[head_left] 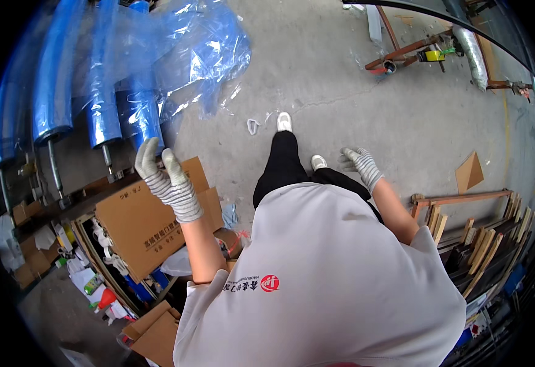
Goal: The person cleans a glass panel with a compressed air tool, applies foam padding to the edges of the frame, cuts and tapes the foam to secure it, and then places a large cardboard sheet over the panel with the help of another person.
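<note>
Both of my hands wear striped grey-and-white work gloves and hold nothing. My left hand [165,177] is raised at the left, its thumb and fingers apart. It appears just in front of the lower end of a blue film roll [142,110] and above a large cardboard sheet [139,223]; I cannot tell whether it touches either. My right hand [361,165] hangs out to the right of my legs, over the grey concrete floor [316,67], with its fingers spread. The nearest thing to it is my white shoe [318,163].
More blue film rolls [53,92] on metal shafts line the left, with loose blue plastic film [212,49] trailing onto the floor. Cardboard boxes [154,333] stand lower left. At right are a rusty metal frame [402,55], a cardboard piece [469,173] and a rack with wooden strips [484,251].
</note>
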Tool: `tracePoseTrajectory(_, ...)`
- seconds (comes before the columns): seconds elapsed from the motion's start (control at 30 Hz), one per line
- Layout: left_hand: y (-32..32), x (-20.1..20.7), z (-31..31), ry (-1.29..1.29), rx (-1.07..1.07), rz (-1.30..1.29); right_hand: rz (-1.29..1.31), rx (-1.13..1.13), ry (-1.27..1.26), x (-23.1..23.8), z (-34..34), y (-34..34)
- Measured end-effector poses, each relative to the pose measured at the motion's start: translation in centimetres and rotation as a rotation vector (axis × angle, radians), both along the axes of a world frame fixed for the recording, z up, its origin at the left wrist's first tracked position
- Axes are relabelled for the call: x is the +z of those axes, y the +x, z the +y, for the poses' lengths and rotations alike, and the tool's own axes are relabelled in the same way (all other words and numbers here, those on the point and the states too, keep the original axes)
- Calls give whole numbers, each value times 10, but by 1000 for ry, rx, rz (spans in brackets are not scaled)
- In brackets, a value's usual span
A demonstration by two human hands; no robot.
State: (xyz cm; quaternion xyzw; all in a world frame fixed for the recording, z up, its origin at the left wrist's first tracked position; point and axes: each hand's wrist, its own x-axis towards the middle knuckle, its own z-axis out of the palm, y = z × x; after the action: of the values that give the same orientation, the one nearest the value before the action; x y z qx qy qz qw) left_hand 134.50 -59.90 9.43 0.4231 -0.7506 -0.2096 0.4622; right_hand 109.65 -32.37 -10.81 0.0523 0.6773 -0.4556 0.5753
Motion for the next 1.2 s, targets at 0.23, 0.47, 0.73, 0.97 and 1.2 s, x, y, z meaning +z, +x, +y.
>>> tracePoseTrajectory(0.23,-58,-24,-111,232,-296,-169,48,133,-42,-3,-113,-18)
tracePoseTrajectory(0.47,-127,-43,-162,361,-489,-249,760,-3,-91,39,-171,-101)
tracePoseTrajectory(0.73,-202,-40,-201,438,-634,-389,1763,70,9,70,-224,-268)
tracePoseTrajectory(0.97,-177,-55,-211,771,-350,-396,1755,316,239,41,-299,-342)
tracePoseTrajectory(1.2,-220,-78,-226,949,-370,-397,1757,360,168,50,-296,-342)
